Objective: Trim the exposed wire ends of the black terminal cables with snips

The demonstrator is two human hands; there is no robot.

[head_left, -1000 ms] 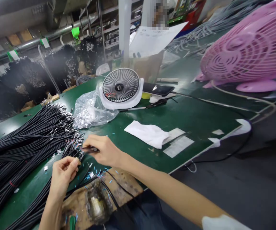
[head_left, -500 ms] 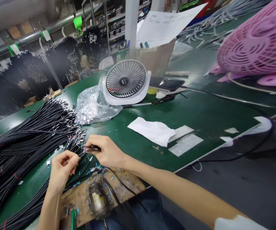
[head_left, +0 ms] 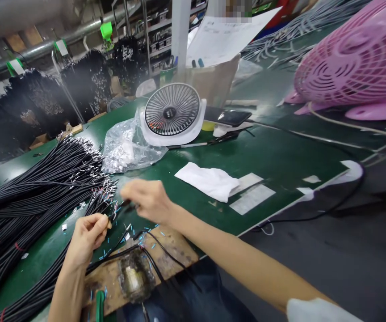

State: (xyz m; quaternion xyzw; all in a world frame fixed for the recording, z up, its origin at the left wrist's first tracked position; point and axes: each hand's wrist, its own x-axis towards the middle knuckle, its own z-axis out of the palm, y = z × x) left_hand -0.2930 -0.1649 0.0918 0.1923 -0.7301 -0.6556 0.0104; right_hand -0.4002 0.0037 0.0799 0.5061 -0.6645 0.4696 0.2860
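Note:
My left hand [head_left: 90, 232] pinches the end of a black cable between thumb and forefinger, beside the heap of black cables [head_left: 52, 179]. Just to its right, my right hand [head_left: 149, 199] is blurred by motion, its fingers closed around a small dark tool [head_left: 129, 205] whose kind I cannot make out. The tool's tip is near the held cable end. Below the hands lies a stained wooden board [head_left: 173, 250] carrying a lump of metal [head_left: 134, 277] in a crusted holder. Several loose black cables cross the board, among scattered blue bits of sleeve.
A small fan [head_left: 173, 112] stands behind a clear plastic bag [head_left: 122, 150] of small white parts. A folded white cloth [head_left: 206, 179] lies right, with a phone [head_left: 235, 117] farther back. A pink fan [head_left: 340, 67] stands far right. A green-handled tool [head_left: 100, 306] lies on the board.
My right hand has moved slightly up, and its dark tool has come away from the left fingertips. My left hand keeps its pinch. The whole view has shifted a little.

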